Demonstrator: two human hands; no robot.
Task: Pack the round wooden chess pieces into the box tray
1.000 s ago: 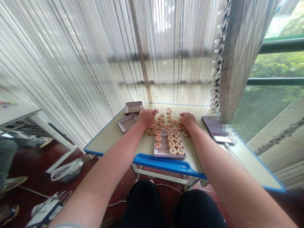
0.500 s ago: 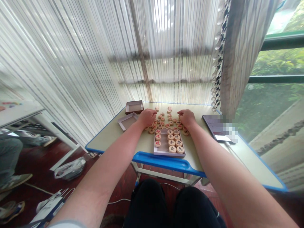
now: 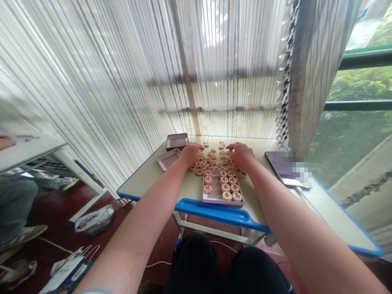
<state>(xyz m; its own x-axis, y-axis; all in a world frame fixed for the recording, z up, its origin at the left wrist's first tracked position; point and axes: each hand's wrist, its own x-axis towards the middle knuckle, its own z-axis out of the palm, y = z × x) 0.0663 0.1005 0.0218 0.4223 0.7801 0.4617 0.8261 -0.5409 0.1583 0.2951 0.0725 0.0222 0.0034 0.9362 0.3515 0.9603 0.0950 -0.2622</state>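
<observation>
From my spot: loose discs (image 3: 213, 157) at the box's (image 3: 216, 192) twelve o'clock, left hand (image 3: 191, 153) at eleven, right hand (image 3: 241, 154) at one, fingers bent, whether gripping discs I cannot tell; rim-pinching singly should best spare crowded neighbours.
</observation>
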